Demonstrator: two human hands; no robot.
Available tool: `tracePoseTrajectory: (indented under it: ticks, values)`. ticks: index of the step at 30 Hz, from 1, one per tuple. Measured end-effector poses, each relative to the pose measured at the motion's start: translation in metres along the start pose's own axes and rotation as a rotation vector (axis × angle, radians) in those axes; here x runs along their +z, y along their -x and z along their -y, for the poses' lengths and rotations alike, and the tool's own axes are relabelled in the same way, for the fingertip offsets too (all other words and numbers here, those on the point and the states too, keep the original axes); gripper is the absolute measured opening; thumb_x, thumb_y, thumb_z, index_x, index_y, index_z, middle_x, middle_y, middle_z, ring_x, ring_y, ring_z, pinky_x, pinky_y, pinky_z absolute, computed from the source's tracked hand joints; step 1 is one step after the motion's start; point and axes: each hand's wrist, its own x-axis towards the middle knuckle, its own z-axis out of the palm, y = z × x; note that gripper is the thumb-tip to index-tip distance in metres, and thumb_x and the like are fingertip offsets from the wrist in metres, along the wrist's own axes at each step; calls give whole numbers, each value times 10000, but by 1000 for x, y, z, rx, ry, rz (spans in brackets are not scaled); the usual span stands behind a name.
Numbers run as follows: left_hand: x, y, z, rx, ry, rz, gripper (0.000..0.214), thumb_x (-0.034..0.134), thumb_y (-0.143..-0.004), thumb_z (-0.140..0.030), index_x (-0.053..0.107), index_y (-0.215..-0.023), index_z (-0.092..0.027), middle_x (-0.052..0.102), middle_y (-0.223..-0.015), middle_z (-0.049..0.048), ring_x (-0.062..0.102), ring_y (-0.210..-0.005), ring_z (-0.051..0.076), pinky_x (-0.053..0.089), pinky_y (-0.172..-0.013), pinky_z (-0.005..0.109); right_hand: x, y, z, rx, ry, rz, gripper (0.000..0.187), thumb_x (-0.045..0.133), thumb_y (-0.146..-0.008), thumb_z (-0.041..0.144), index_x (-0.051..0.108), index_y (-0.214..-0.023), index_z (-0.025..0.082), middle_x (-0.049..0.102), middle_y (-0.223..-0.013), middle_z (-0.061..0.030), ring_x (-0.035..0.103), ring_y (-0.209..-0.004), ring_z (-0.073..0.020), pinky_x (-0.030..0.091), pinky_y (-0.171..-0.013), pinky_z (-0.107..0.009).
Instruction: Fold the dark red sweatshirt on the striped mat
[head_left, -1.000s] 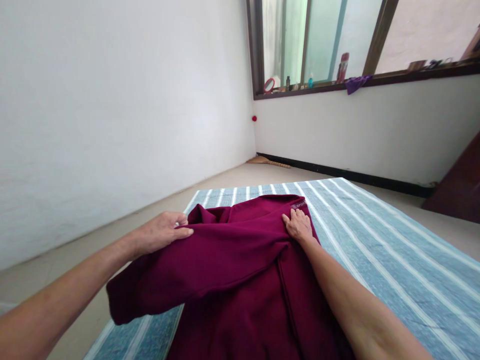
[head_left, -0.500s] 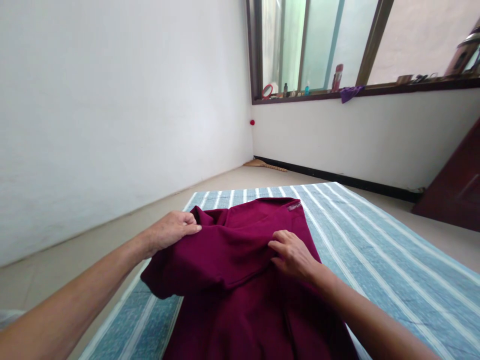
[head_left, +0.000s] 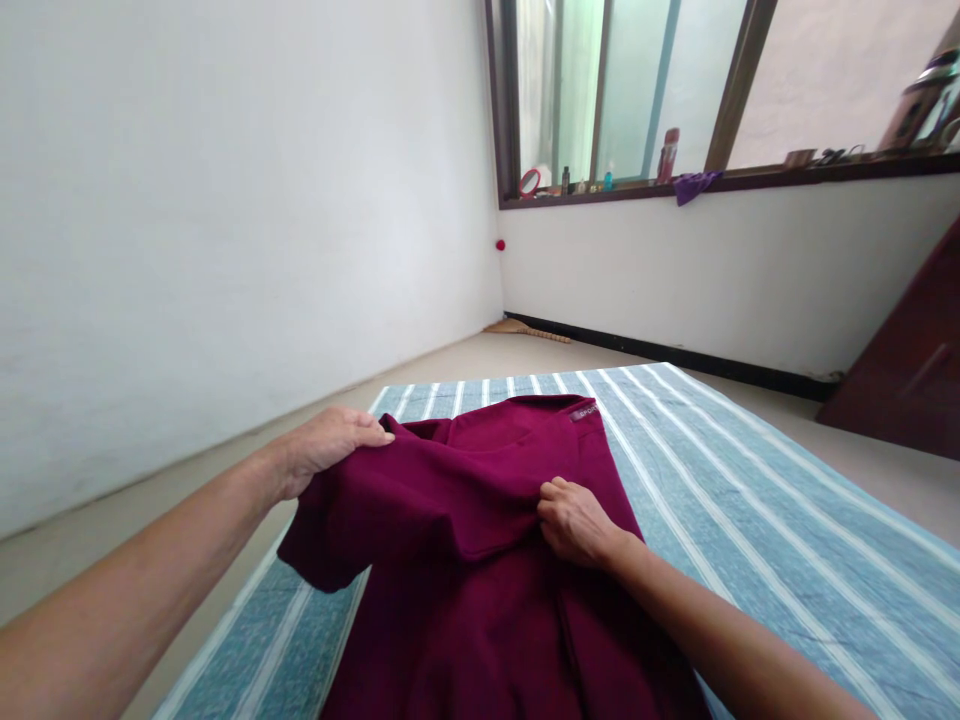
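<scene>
A maroon shirt (head_left: 465,560) lies on a blue mat with white stripes (head_left: 750,520). My left hand (head_left: 326,440) grips the shirt's left shoulder and holds it a little above the mat, so the sleeve hangs down. My right hand (head_left: 574,520) is closed in a pinch on a fold of the cloth near the shirt's middle. A small grey label shows at the shirt's far right corner.
White walls (head_left: 187,230) stand at the left and behind. A window sill (head_left: 720,180) carries bottles, a small red mirror and a purple cloth. A dark wooden panel (head_left: 907,370) leans at the right. A broom (head_left: 525,328) lies in the far corner.
My right hand came back from the shirt's far right edge to its middle and pinched a fold. My left hand carried the shoulder and sleeve inward, to the right.
</scene>
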Motion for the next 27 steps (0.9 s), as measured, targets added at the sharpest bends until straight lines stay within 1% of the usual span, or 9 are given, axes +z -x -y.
tracePoseTrajectory:
  ticks: [3,6,9,12,15,18,21,24,27]
  values:
    - [2,1,5,-20,-15,22,357,710,-542,-429,478,-649,-181,537,-515,-51,442,-495,106,300,-495,216,3,1,-10,87,-107,-90,138,501,-767,79,591,-740,180,590,-778,-32,533,-746,-159,394,-687,-255]
    - [2,2,12,-25,-38,34,347,690,-558,-431,472,-660,-181,518,-516,-62,421,-505,99,286,-507,213,6,4,-18,141,-216,-167,240,454,-700,14,579,-825,176,597,-822,-29,552,-759,-142,414,-705,-229]
    - [0,1,20,-38,-68,41,333,670,-564,-429,468,-659,-183,487,-504,-74,398,-508,97,272,-513,213,7,8,-20,147,-301,-213,288,421,-628,-8,550,-797,186,592,-835,-28,556,-775,-140,425,-723,-222]
    - [1,0,32,-53,-102,52,333,653,-561,-450,456,-632,-191,465,-498,-74,381,-504,99,257,-510,218,8,11,-20,136,-352,-240,268,411,-598,5,517,-752,197,578,-820,-29,548,-780,-152,430,-729,-235]
    - [6,-1,49,-72,-143,64,375,660,-523,-492,423,-565,-205,429,-479,-71,328,-475,93,220,-484,229,6,12,-20,120,-382,-253,238,408,-574,17,466,-706,205,573,-810,-25,549,-774,-150,436,-726,-234]
    - [12,-5,67,-64,-260,66,380,625,-513,-504,369,-519,-224,384,-471,-66,298,-461,98,212,-473,243,3,14,-22,108,-382,-258,233,400,-561,18,423,-692,210,581,-842,-30,557,-801,-146,439,-742,-230]
    - [18,-12,81,-8,-520,49,289,523,-568,-457,351,-506,-232,367,-480,-52,331,-468,118,246,-486,258,0,18,-23,93,-338,-246,248,405,-569,18,428,-724,211,573,-848,-35,542,-807,-155,435,-742,-239]
    - [20,-18,86,33,-687,19,220,515,-553,-367,364,-472,-229,366,-474,-38,364,-484,135,247,-499,270,-1,24,-20,74,-251,-211,244,414,-612,23,459,-765,208,557,-847,-48,511,-825,-183,419,-746,-273]
    - [22,-22,84,64,-770,-2,186,554,-518,-317,394,-480,-228,432,-511,-16,423,-524,162,250,-513,286,-3,28,-18,57,-165,-160,218,413,-665,31,484,-776,204,543,-841,-59,487,-815,-198,400,-726,-291]
